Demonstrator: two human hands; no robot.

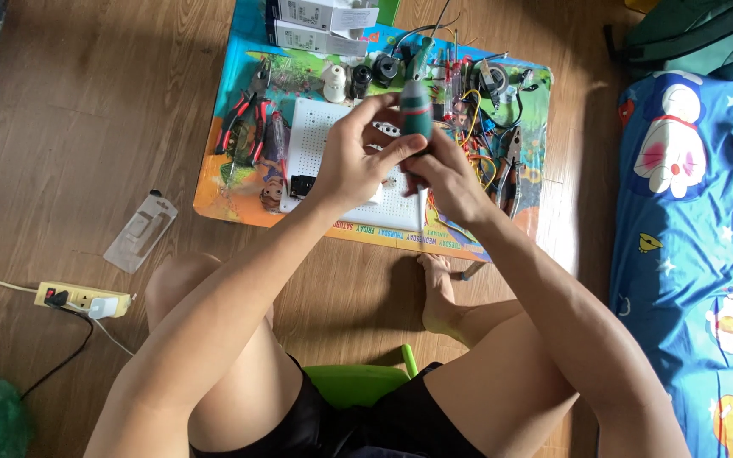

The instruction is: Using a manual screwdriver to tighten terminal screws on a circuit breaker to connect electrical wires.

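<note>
My right hand (447,178) grips a green-handled screwdriver (416,112) held upright, its metal shaft (420,208) pointing down at the low table. My left hand (358,157) is wrapped around a small white part (373,197) right beside the screwdriver's shaft, fingers touching the handle. Both hands hover over a white perforated board (311,136) lying on a colourful small table (239,199). What the screwdriver tip touches is hidden by the hands.
Red-handled pliers (243,114), other pliers (512,165), tangled wires (481,93), white boxes (316,25) and small black and white parts crowd the table. On the wooden floor lie a clear plastic package (139,231) and a yellow power strip (78,298). A blue patterned mattress (697,237) is at right.
</note>
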